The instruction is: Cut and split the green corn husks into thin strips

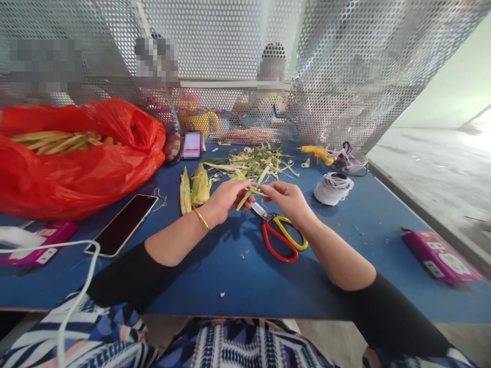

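My left hand (229, 197) pinches some narrow green leaf strips (252, 190) that cross one another. From the other side my right hand (283, 197) grips the end of a strip between thumb and fingers. Both hands are raised over the blue table. Below them lie scissors (282, 236) with one red and one yellow handle, the blades pointing toward my left hand. Past my fingers a loose pile of shredded leaf strips (261, 161) spreads out. Two pieces of corn husk (199, 186) rest left of my left hand.
A red plastic bag (76, 189) of long husks fills the left side, near a dark phone (125, 225). White cord (333, 190), a yellow glue gun (318, 153) and a purple packet (441, 255) lie right. Behind a perforated metal screen (222, 41) sit other people. A white cable (90, 276) crosses front left.
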{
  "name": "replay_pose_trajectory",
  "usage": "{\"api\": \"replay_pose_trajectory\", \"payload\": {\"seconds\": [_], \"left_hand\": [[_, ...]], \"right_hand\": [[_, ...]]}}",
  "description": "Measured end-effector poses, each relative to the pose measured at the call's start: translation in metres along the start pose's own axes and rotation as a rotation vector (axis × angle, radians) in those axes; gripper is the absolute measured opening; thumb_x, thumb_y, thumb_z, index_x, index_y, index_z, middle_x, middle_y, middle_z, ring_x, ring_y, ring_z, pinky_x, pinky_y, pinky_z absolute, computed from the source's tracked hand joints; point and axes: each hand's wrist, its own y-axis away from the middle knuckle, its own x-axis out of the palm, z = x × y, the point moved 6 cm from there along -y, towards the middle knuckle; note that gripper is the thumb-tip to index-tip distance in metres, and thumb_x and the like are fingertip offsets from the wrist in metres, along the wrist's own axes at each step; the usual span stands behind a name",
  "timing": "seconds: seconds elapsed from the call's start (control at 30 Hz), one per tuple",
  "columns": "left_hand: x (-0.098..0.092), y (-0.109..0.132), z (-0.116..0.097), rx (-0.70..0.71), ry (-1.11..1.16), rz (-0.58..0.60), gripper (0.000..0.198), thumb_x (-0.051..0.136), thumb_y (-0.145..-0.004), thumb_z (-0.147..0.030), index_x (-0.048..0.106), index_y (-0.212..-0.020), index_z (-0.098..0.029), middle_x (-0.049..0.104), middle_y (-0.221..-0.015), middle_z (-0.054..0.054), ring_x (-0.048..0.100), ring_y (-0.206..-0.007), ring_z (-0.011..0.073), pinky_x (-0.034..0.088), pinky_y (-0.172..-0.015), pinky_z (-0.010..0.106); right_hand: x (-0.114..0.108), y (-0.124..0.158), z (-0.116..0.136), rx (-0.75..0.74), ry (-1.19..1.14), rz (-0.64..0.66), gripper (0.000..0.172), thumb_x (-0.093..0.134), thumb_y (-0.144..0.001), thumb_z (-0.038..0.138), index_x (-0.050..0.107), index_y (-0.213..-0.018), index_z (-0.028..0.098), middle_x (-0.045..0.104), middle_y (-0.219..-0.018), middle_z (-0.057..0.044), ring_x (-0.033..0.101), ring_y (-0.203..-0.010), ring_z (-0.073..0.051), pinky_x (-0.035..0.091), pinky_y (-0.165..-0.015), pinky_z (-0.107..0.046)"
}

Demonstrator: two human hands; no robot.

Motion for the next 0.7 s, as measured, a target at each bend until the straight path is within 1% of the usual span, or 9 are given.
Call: {"api": "replay_pose_trajectory", "payload": {"seconds": [0.1,0.2,0.27,0.33,0.4,0.47,0.53,0.6,0.7], "left_hand": [[-0.001,-0.001,0.001,-0.001,0.008,0.003,0.030,0.054,-0.095,-0.035,0.071,-0.085,-0.012,0.063,-0.057,0.002,0.055,-0.046,0.0095,0.045,-0.050,0.021],[-0.001,-0.002,0.003,-0.002,0.008,0.012,0.036,0.059,-0.091,-0.045,0.069,-0.078,-0.013,0.064,-0.058,0.002,0.055,-0.046,0.0093,0.045,-0.050,0.021],[0.000,-0.001,0.003,-0.001,-0.014,0.020,0.031,0.068,-0.085,-0.042,0.069,-0.075,-0.013,0.064,-0.058,0.002,0.054,-0.046,0.0086,0.044,-0.050,0.021],[0.001,-0.001,0.002,0.006,-0.041,0.017,0.022,0.074,-0.080,-0.033,0.069,-0.075,-0.013,0.063,-0.058,0.001,0.054,-0.047,0.0080,0.043,-0.049,0.020],[-0.001,-0.001,0.000,0.012,-0.044,-0.002,0.015,0.074,-0.079,-0.027,0.071,-0.077,-0.013,0.062,-0.057,0.000,0.053,-0.047,0.0078,0.042,-0.050,0.020],[-0.002,0.000,-0.002,0.014,-0.027,-0.006,0.013,0.071,-0.080,-0.026,0.073,-0.082,-0.013,0.061,-0.057,-0.001,0.053,-0.047,0.0076,0.042,-0.051,0.020],[-0.002,0.001,-0.003,0.018,-0.009,0.015,0.013,0.070,-0.081,-0.025,0.074,-0.084,-0.013,0.060,-0.056,-0.001,0.053,-0.048,0.0074,0.041,-0.051,0.020],[0.001,0.003,-0.004,0.020,-0.008,0.050,0.013,0.070,-0.080,-0.024,0.074,-0.083,-0.013,0.059,-0.055,-0.001,0.051,-0.047,0.0073,0.040,-0.051,0.020],[0.007,0.006,-0.004,0.032,-0.037,0.082,0.013,0.070,-0.079,-0.024,0.074,-0.080,-0.012,0.055,-0.052,-0.002,0.047,-0.046,0.0072,0.037,-0.049,0.021]], "right_hand": [[0.005,0.005,0.005,-0.071,0.087,0.020,0.029,0.061,-0.074,0.045,0.062,-0.060,0.020,0.060,-0.054,0.002,0.049,-0.055,-0.013,0.038,-0.058,-0.027],[0.003,0.008,0.010,-0.131,0.195,-0.046,0.027,0.058,-0.078,0.041,0.062,-0.060,0.021,0.059,-0.053,0.002,0.045,-0.053,-0.012,0.034,-0.055,-0.026],[0.003,0.010,0.014,-0.169,0.260,-0.067,0.025,0.059,-0.078,0.040,0.064,-0.062,0.021,0.058,-0.053,0.003,0.043,-0.052,-0.011,0.031,-0.054,-0.026],[0.003,0.012,0.017,-0.190,0.284,-0.071,0.028,0.062,-0.078,0.043,0.064,-0.061,0.021,0.056,-0.052,0.003,0.042,-0.051,-0.011,0.029,-0.052,-0.026],[0.000,0.013,0.017,-0.175,0.252,-0.112,0.039,0.061,-0.080,0.051,0.061,-0.056,0.020,0.053,-0.048,0.003,0.041,-0.050,-0.011,0.029,-0.052,-0.026],[-0.009,0.014,0.017,-0.143,0.174,-0.205,0.053,0.055,-0.084,0.061,0.056,-0.049,0.020,0.047,-0.044,0.002,0.040,-0.047,-0.011,0.030,-0.051,-0.027],[-0.018,0.013,0.017,-0.122,0.071,-0.290,0.060,0.048,-0.086,0.065,0.053,-0.047,0.021,0.045,-0.042,0.002,0.042,-0.046,-0.011,0.033,-0.051,-0.028],[-0.023,0.010,0.016,-0.116,-0.015,-0.324,0.057,0.051,-0.085,0.065,0.056,-0.050,0.021,0.048,-0.045,0.001,0.045,-0.048,-0.011,0.037,-0.052,-0.028],[-0.019,0.005,0.014,-0.097,-0.104,-0.260,0.041,0.066,-0.075,0.060,0.063,-0.062,0.020,0.058,-0.056,0.001,0.053,-0.056,-0.013,0.044,-0.058,-0.028]]}}
